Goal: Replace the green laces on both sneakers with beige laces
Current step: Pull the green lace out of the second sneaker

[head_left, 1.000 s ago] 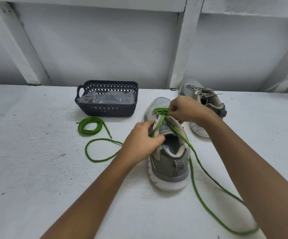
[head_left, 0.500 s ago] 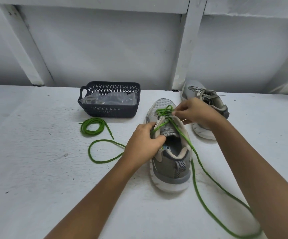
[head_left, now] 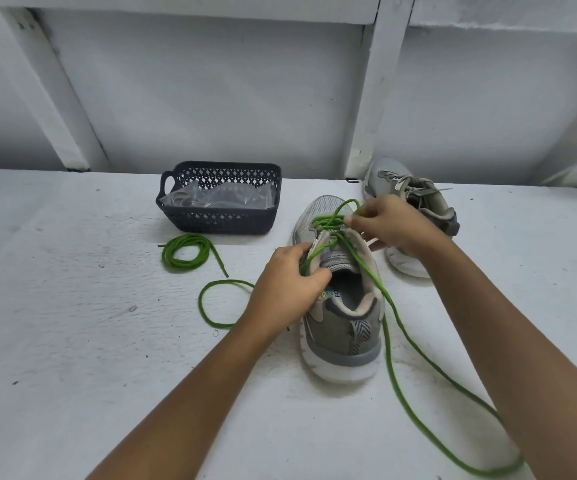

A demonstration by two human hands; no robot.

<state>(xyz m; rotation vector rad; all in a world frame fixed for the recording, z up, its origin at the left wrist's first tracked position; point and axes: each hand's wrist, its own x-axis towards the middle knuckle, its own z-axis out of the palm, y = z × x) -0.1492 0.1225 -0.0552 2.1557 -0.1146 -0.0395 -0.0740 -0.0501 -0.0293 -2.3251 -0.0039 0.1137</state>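
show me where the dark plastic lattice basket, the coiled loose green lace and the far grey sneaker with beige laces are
dark plastic lattice basket [head_left: 218,221]: head view, front wall
coiled loose green lace [head_left: 166,256]: head view, left side of the coil
far grey sneaker with beige laces [head_left: 385,176]: head view, toe mesh

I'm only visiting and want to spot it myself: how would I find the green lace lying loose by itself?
Find the dark basket at the back of the white table. In front of its left corner lies the coiled green lace. Unlike the long green lace threaded through the near sneaker, it is wound into a ring and touches no shoe.
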